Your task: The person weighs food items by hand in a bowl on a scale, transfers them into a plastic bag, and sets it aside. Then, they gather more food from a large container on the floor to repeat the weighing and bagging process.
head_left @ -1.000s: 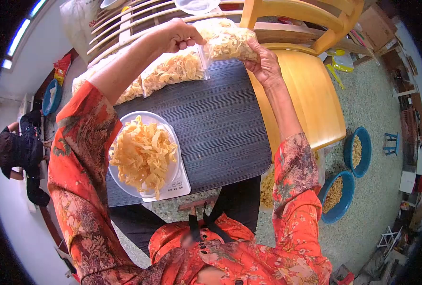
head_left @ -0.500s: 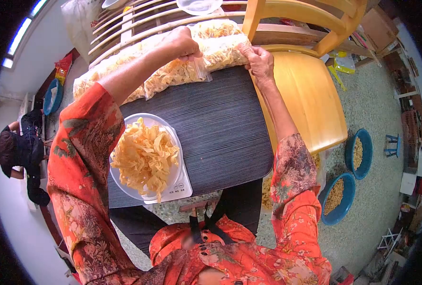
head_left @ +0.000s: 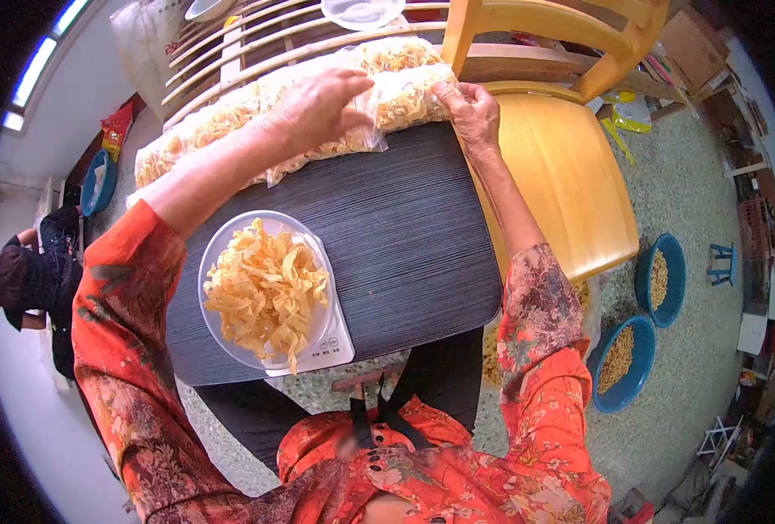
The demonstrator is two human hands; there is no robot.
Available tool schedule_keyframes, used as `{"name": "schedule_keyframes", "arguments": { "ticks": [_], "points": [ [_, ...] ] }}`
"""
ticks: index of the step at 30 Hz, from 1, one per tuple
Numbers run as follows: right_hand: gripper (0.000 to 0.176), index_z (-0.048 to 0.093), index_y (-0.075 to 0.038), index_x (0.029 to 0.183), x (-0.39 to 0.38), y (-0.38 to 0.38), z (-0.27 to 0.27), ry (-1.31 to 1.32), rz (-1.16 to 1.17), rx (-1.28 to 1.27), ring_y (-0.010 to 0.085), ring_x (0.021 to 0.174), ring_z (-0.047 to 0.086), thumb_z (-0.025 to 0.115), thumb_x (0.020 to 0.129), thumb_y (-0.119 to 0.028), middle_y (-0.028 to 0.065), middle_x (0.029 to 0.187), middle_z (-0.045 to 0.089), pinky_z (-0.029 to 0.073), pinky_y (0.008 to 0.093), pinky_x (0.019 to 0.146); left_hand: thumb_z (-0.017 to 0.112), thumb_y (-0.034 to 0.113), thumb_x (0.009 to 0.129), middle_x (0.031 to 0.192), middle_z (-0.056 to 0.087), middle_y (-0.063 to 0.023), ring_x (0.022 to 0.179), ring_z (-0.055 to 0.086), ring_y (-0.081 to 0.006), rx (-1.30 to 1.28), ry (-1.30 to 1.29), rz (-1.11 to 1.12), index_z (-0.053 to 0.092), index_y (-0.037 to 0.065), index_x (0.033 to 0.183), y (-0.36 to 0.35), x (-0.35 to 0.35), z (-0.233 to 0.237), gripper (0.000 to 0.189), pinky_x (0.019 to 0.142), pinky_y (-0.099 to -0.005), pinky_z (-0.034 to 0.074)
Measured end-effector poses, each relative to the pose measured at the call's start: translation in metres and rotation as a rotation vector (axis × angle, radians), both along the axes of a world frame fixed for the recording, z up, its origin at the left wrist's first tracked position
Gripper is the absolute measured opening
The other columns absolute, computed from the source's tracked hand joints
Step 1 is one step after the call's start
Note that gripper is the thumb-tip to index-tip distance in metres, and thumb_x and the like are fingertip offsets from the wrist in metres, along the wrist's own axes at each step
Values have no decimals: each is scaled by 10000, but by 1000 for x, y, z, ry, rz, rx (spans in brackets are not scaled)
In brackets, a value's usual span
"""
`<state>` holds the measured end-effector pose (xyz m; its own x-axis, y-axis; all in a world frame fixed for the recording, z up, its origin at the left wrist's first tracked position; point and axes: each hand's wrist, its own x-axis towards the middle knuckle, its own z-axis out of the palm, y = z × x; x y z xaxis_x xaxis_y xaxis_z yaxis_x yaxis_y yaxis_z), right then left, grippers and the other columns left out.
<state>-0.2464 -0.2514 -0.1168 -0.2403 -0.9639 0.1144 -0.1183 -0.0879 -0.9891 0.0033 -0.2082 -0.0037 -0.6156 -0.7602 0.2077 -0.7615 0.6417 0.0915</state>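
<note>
Clear plastic bags (head_left: 221,113) filled with pale yellow dried strips lie in a row along the far edge of the dark table (head_left: 405,218). My right hand (head_left: 475,113) pinches the right end of the nearest bag (head_left: 409,96) between thumb and fingers. Over the left end of that bag is my left hand (head_left: 322,109), its fingers stretched out and apart from the thumb. Closer to me, a heap of dried strips (head_left: 269,288) fills a round white plate (head_left: 217,327), which rests on a white kitchen scale (head_left: 330,349).
A yellow wooden chair (head_left: 562,183) stands against the table's right side. Two blue basins (head_left: 627,393) of light brown pieces and a small blue stool (head_left: 722,265) are on the floor at right. A person in dark clothes (head_left: 34,271) is at far left.
My left hand has gone from a closed fist to spread fingers and shifted slightly left and down. My right hand keeps its pinch on the bag's end.
</note>
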Motion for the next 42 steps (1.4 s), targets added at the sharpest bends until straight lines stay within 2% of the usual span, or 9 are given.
{"name": "schedule_keyframes", "arguments": {
  "ticks": [2, 11, 15, 17, 18, 25, 31, 38, 42],
  "points": [
    [649, 663, 46, 1073, -1, 1, 3, 75, -27, -4, 231, 915, 674, 847, 729, -473, 167, 1000, 703, 536, 350, 832, 601, 561, 941, 1471, 484, -251, 1427, 393, -383, 8, -252, 26, 491, -43, 1408, 15, -13, 9, 771, 1190, -465, 305],
    [647, 659, 6, 1094, 1, 1, 0, 112, -4, 25, 284, 972, 670, 823, 738, -509, 177, 1051, 696, 524, 395, 877, 535, 505, 994, 1433, 478, -235, 1425, 380, -367, 152, -341, 1, 465, -60, 1382, 0, -5, -17, 689, 1203, -466, 280],
    [494, 650, 0, 1133, 7, 22, 30, 529, -232, -314, 338, 1102, 632, 725, 875, -414, 214, 1107, 672, 488, 421, 967, 559, 485, 987, 1408, 493, -235, 1418, 381, -379, 98, -245, 1, 481, -40, 1373, 4, -3, -17, 656, 1195, -477, 289],
    [347, 664, 8, 1111, 9, 24, 37, 760, -47, -813, 350, 1133, 627, 664, 922, -283, 194, 1121, 682, 465, 436, 1014, 582, 490, 973, 1423, 485, -239, 1418, 379, -391, 139, -301, 28, 481, -23, 1384, 3, -7, -9, 665, 1193, -479, 289],
    [323, 686, 11, 1111, 12, 28, 38, 861, 21, -844, 351, 1178, 616, 639, 927, -250, 174, 1166, 688, 442, 464, 1054, 604, 495, 960, 1437, 477, -244, 1418, 377, -403, 177, -356, 53, 481, -6, 1396, 3, -8, -5, 675, 1192, -481, 290],
    [443, 670, -16, 1236, 21, 37, 28, 1018, 152, -818, 337, 1257, 573, 626, 955, -356, 173, 1284, 654, 398, 470, 1109, 696, 501, 891, 1473, 465, -251, 1387, 422, -416, -37, -31, -63, 444, -11, 1442, -1, 5, -12, 794, 1170, -487, 325],
    [523, 660, -36, 1259, 18, 36, 28, 1156, 209, -840, 328, 1252, 569, 574, 968, -461, 143, 1309, 639, 386, 489, 1116, 668, 467, 921, 1556, 399, -186, 1463, 346, -346, 26, -128, -19, 416, 85, 1505, -4, 16, -22, 742, 1203, -472, 273],
    [534, 620, -36, 1308, 21, 39, 28, 1205, 199, -801, 328, 1276, 546, 595, 958, -439, 154, 1352, 603, 369, 493, 1129, 570, 384, 998, 1556, 409, -184, 1473, 333, -352, 14, -90, -219, 437, 135, 1508, -5, 5, -11, 583, 1211, -485, 257],
    [455, 622, -11, 1267, 15, 39, 27, 992, 164, -837, 350, 1226, 576, 617, 956, -342, 190, 1315, 610, 417, 458, 1087, 556, 380, 1006, 1548, 428, -170, 1475, 333, -349, 32, -90, -196, 441, 130, 1505, -5, 1, -15, 570, 1212, -485, 257]
  ]
}}
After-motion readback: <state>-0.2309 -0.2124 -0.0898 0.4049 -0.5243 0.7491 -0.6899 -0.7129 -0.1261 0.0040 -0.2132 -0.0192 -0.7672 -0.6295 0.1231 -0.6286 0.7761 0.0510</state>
